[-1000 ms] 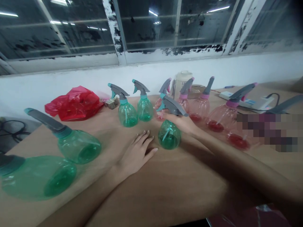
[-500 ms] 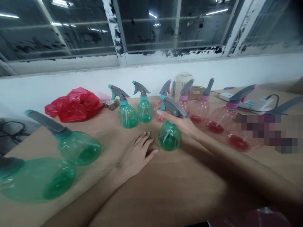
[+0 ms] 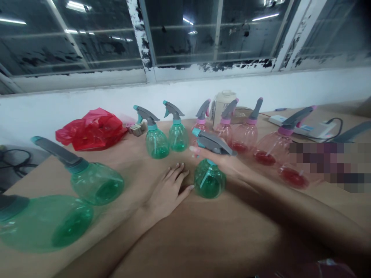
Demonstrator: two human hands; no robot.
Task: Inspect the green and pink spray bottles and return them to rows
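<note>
My right hand [image 3: 224,158] is closed around the neck and trigger of a green spray bottle [image 3: 209,181], whose grey head and teal nozzle point left. Green liquid lies in its base, and the bottle is near the table top. My left hand [image 3: 169,189] rests flat on the table just left of it, fingers spread, holding nothing. Beyond the hands stand two more green spray bottles [image 3: 157,143]. At the left are two larger-looking green spray bottles [image 3: 97,181], cut partly by the frame edge. Several pink spray bottles [image 3: 245,133] with red liquid stand to the right.
A crumpled red plastic bag [image 3: 94,129] lies at the back left, beside small greyish blocks [image 3: 137,128]. A whitish container [image 3: 224,104] stands against the wall. A power strip [image 3: 315,129] with a cable is at the back right. Part of the right side is pixelated.
My right hand has moved the green spray bottle slightly down and toward me. My left hand stays in place on the table.
</note>
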